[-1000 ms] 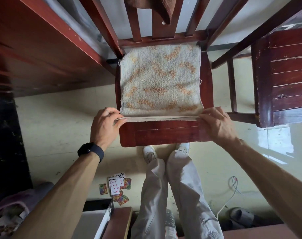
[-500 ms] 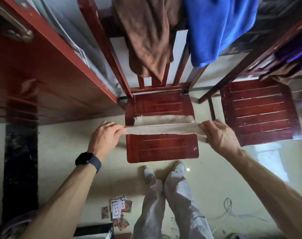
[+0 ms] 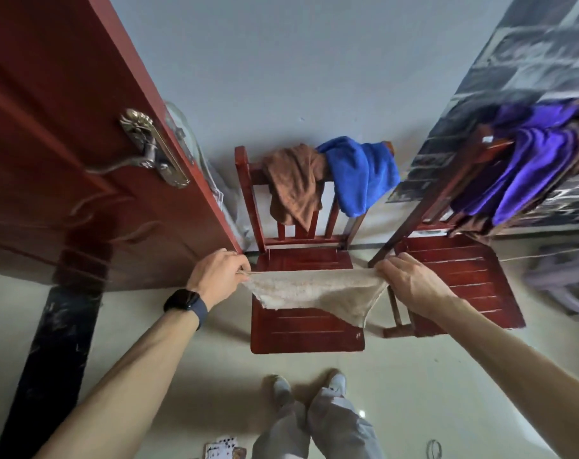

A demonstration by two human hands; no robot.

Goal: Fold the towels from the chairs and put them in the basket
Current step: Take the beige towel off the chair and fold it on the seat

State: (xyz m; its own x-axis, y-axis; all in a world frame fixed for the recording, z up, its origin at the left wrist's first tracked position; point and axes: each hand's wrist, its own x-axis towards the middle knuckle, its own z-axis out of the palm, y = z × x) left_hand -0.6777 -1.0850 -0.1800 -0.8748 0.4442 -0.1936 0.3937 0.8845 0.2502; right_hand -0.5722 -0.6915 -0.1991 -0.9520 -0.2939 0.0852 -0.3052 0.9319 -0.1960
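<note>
A cream towel point(image 3: 314, 288) hangs stretched in the air above the seat of the middle red wooden chair point(image 3: 306, 336). My left hand point(image 3: 217, 276) pinches its left corner and my right hand point(image 3: 409, 281) pinches its right corner. The towel's lower edge sags toward the right. A brown towel point(image 3: 293, 183) and a blue towel point(image 3: 361, 173) are draped over that chair's backrest. Purple towels point(image 3: 529, 160) hang over the back of a second red chair point(image 3: 463, 276) on the right. No basket is in view.
A red wooden door point(image 3: 66, 160) with a metal handle point(image 3: 149, 147) stands open at the left, close to my left hand. Playing cards point(image 3: 223, 450) lie on the floor by my feet. A grey stool point(image 3: 566, 279) is at the far right.
Both hands have lifted the cream towel off the chair seat, where it lay flat a second ago. The view has tilted up, bringing the draped towels and the door handle into sight.
</note>
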